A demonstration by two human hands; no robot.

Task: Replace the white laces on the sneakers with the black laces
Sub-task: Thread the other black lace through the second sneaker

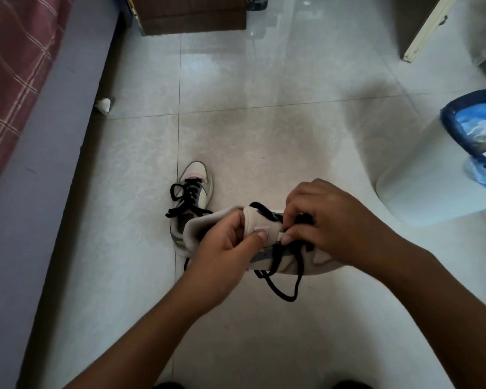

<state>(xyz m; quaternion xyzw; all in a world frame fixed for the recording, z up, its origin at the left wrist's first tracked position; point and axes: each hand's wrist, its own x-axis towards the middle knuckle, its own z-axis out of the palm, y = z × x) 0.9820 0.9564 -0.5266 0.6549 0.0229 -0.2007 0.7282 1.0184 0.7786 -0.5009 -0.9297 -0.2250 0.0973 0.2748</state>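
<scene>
Starting at the fingertips: the right hand has its thumb and first fingers pinched together on the black lace right up by the top eyelets, just beside the tongue of the sneaker being held. The left hand is curled round the collar side of that same shoe, thumb pressed flat on the tongue next to the little label, other fingers tucked inside the opening where I can't really see them. So both hands are clamped on stuff, nothing loose. The shoe is held up off the floor, toe pointing off to the right, mostly covered by the right hand. A loop and loose ends of the black lace dangle below it. Behind the left hand, the other sneaker sits on the tiled floor, toe pointing away, already threaded in black with the ends flopped out to the left. Further out there's a bed with a red checked cover along the left, a scrap of crumpled white paper by its base, a brown cardboard box at the top, and a white bin with a blue liner on the right.
</scene>
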